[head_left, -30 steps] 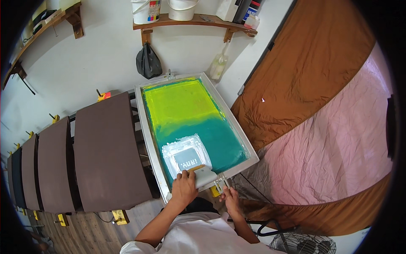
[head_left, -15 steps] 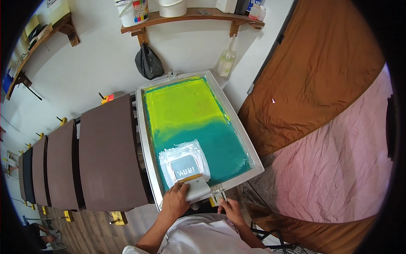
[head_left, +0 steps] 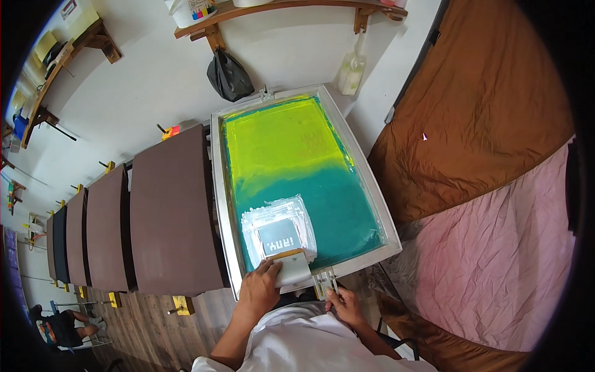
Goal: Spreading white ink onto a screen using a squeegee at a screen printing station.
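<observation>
A screen-printing frame (head_left: 385, 228) with a pale metal rim lies in front of me. Its mesh (head_left: 334, 208) is teal in the near half and yellow-green in the far half. White ink (head_left: 305, 226) rings a small stencil of light lettering near the close left corner. My left hand (head_left: 259, 290) is closed around the grey-handled squeegee (head_left: 294, 270), whose tan blade edge sits at the near side of the white patch. At the frame's near edge, my right hand (head_left: 347, 306) has its fingers closed on a metal clamp (head_left: 325, 284).
Several brown padded boards (head_left: 176, 217) with yellow brackets run off to the left. Beyond the frame hang a black bag (head_left: 229, 75) and a shelf (head_left: 285, 11) with tubs. Brown and pink cloth (head_left: 471, 260) hangs at right. Another person (head_left: 62, 328) is at the lower left.
The view has shifted, so the frame and boards sit farther right in the picture. Both hands keep their places on the squeegee and the clamp. More of the other person shows.
</observation>
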{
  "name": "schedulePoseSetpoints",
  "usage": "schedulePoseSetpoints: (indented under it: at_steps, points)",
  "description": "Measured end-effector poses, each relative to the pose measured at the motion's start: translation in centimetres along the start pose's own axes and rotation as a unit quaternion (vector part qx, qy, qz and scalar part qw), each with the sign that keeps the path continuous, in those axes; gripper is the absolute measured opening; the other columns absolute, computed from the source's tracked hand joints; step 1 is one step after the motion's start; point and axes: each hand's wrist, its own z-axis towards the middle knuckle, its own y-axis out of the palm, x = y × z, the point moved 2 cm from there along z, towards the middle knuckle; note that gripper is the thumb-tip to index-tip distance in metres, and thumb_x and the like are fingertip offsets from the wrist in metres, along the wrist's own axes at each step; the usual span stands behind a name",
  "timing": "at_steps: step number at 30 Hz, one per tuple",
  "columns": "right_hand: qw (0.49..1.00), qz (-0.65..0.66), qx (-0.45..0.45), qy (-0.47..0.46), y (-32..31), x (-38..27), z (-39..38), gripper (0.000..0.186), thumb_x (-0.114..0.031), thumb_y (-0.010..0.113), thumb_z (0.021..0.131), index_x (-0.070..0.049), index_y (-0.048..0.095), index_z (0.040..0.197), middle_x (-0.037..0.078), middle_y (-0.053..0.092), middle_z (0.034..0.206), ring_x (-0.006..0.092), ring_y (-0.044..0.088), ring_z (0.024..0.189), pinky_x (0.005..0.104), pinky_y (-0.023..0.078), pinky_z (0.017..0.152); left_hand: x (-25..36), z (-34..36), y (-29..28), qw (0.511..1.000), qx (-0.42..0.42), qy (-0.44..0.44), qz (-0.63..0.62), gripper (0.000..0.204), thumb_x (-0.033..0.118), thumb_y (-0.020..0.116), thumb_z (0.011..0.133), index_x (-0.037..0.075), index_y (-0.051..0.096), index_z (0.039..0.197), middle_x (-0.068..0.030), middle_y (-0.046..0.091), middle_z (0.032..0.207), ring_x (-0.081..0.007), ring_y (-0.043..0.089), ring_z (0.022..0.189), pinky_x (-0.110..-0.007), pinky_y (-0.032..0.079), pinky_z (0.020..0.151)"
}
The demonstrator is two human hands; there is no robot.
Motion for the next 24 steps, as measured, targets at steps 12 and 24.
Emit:
schedulePoseSetpoints:
  at_steps: [12, 24]
  points:
    - [0.999, -0.034, 0.018, 0.002, 0.0, -0.1, -0.1, 0.036, -0.03, 0.058, 0.1, 0.003, 0.062, 0.085, 0.007, 0.064, 0.067, 0.0102, 0.062, 0.062, 0.0264, 0.049, 0.057, 0.8, 0.2, -0.3, 1.0, 0.013, -0.007, -0.003, 0.047, -0.001, 0.071, 0.07, 0.001, 0.066, 0.117, -0.0199, 0.066, 0.119, -0.0377, 0.067, 0.102, -0.041, 0.055, 0.088]
    - [0.999, -0.027, 0.032, -0.004, 0.2, 0.2, 0.1, 0.035, -0.029, 0.06, 0.098, 0.003, 0.063, 0.085, 0.008, 0.066, 0.071, 0.0109, 0.063, 0.064, 0.0264, 0.049, 0.058, 1.1, 1.3, -1.3, 1.0, -0.015, -0.012, 0.019, 0.04, -0.004, 0.059, 0.07, 0.0, 0.064, 0.109, -0.022, 0.068, 0.105, -0.0394, 0.067, 0.093, -0.044, 0.053, 0.086]
